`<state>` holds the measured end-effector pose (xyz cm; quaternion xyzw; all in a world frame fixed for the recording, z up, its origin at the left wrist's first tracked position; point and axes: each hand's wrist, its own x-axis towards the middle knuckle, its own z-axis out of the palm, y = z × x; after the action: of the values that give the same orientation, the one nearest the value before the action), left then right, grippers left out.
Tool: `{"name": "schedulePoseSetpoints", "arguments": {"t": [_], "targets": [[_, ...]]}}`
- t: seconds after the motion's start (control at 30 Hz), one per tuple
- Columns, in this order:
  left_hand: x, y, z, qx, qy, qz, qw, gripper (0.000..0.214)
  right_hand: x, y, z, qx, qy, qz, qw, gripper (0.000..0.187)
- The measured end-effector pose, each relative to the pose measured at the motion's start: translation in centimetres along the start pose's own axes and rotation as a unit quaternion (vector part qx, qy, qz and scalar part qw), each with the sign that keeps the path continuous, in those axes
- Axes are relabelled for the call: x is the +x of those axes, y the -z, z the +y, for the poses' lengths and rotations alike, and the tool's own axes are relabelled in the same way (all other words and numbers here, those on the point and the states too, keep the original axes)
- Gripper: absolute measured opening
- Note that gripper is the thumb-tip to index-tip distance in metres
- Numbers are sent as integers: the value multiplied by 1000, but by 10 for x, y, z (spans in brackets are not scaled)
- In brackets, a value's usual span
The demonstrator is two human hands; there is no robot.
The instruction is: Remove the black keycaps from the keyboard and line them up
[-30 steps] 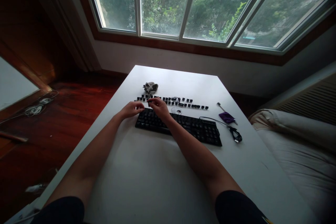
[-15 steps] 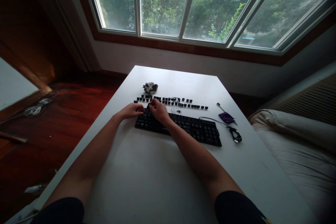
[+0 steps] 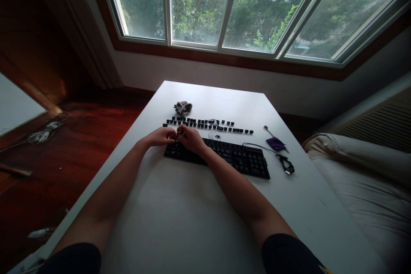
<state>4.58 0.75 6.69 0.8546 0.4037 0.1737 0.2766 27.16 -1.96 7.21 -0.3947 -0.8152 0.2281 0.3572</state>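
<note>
A black keyboard point(image 3: 239, 157) lies across the white table in front of me, its left part beneath my hands. My left hand point(image 3: 160, 136) is at the keyboard's upper left edge, fingers curled together; whatever they hold is too small to make out. Close beside it, fingertips almost meeting, my right hand point(image 3: 191, 139) pinches a small dark piece that looks like a keycap. Behind the keyboard, loose black keycaps point(image 3: 220, 128) stand in rows, partly hidden by my right hand. A small clear round piece point(image 3: 214, 136) lies between the rows and the keyboard.
A crumpled grey cloth point(image 3: 183, 108) lies at the back left of the table point(image 3: 180, 214). To the right are a purple cloth or pouch point(image 3: 276, 144), a thin stick-like tool point(image 3: 267, 131) and a bundled black cable point(image 3: 286, 165). A pale couch point(image 3: 353, 180) stands at the right.
My right hand has shifted slightly left, from by the keycap rows towards my left hand. My left hand has stayed nearly in place at the keyboard's corner.
</note>
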Motion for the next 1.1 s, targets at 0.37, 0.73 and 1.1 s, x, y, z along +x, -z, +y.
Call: {"name": "schedulePoseSetpoints", "arguments": {"t": [0.37, 0.73, 1.1], "targets": [[5, -7, 5, -23, -8, 18, 1000, 27, 6, -16, 26, 266, -148, 74, 950, 11], [13, -17, 10, 32, -22, 86, 996, 30, 5, -13, 24, 256, -91, 102, 957, 14], [19, -25, -3, -140, 62, 121, 981, 40, 4, -12, 20, 261, -81, 132, 953, 15]]}}
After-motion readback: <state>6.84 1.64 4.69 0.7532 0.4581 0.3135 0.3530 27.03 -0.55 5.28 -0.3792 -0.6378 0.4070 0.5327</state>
